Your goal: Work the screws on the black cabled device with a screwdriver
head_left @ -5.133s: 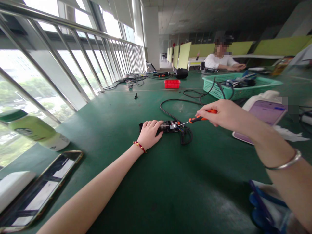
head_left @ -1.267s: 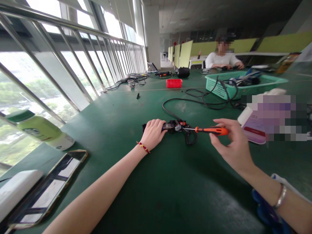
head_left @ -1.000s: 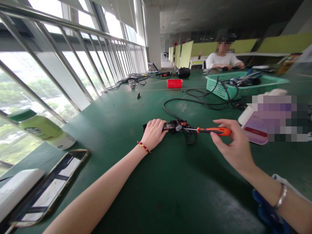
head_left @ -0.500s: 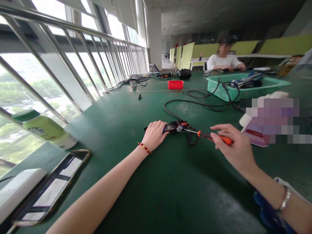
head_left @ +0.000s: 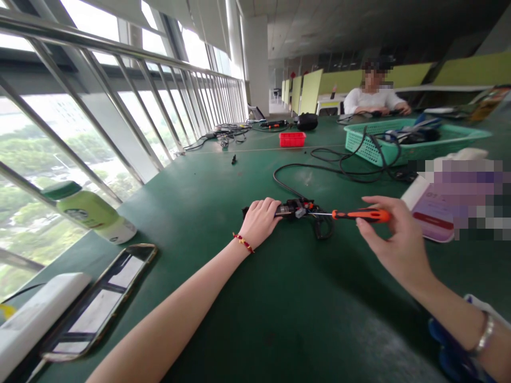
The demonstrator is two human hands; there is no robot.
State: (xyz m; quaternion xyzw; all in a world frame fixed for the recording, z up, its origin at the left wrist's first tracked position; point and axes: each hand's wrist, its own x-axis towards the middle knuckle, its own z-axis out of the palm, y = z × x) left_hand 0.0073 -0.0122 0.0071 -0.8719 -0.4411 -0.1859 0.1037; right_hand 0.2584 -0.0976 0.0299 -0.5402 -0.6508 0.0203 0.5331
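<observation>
My left hand (head_left: 260,221) is closed over one end of a small black electronic part (head_left: 294,208) with coloured wires, pressing it onto the green table (head_left: 247,298). A black cable (head_left: 295,169) runs from the part toward the back. My right hand (head_left: 393,239) pinches the orange handle of a screwdriver (head_left: 357,215) between thumb and fingertips. The screwdriver lies almost level, and its thin metal tip reaches the right end of the part.
A phone (head_left: 99,303) and a white box (head_left: 35,319) lie near left, beside a green-capped bottle (head_left: 93,213) by the window railing. A blurred purple item (head_left: 451,205) sits right, with a green basket (head_left: 407,143) and red tray (head_left: 292,139) behind. Another person (head_left: 373,96) sits at the far end.
Five seconds ago my right hand held the screwdriver from above, slanted down. It now holds the handle from the side, nearly level, after a brief dip. My left hand has stayed on the part.
</observation>
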